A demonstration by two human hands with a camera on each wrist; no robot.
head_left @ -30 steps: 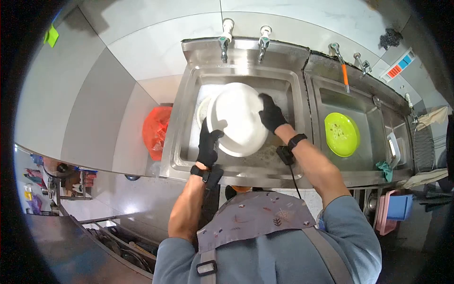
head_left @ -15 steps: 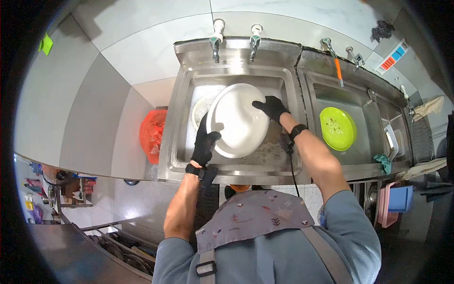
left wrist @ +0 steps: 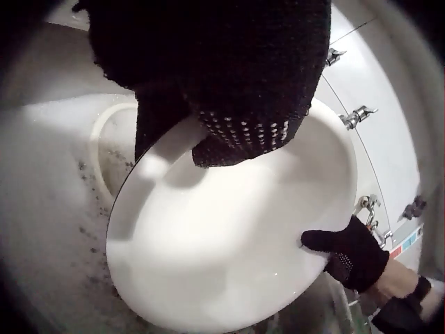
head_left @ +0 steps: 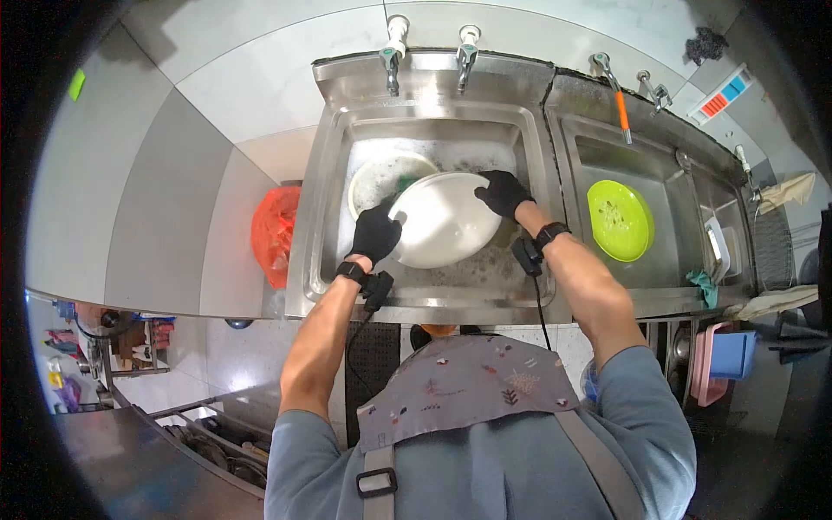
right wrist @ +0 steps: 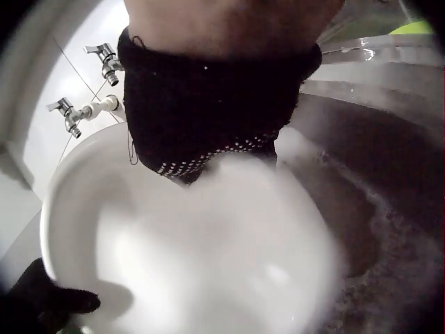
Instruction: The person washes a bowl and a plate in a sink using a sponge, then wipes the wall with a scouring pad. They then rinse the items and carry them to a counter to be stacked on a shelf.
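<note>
A large white oval dish (head_left: 446,221) is held tilted over the soapy water of the left sink (head_left: 433,303). My left hand (head_left: 376,232), in a black glove, grips its left rim with the thumb on the inner face. On the opposite rim, my gloved right hand (head_left: 503,195) also grips, thumb inside and fingers behind, as the left wrist view shows. The dish's white inner face fills much of the right wrist view. Behind the dish, a round white vessel (head_left: 360,178) sits among suds, with a green scrubber (head_left: 405,182) in it, partly hidden by the dish.
Two taps (head_left: 392,69) stand over the left sink's back edge. In the right sink lies a lime-green basin (head_left: 620,221) with small scraps. A green cloth (head_left: 704,286) hangs at its front right. An orange-red plastic bag (head_left: 276,234) is left of the sinks.
The dish has tipped and moved slightly toward the body, uncovering more of the round vessel and the green scrubber. Both hands keep hold of its rim; the left has turned and risen a little.
</note>
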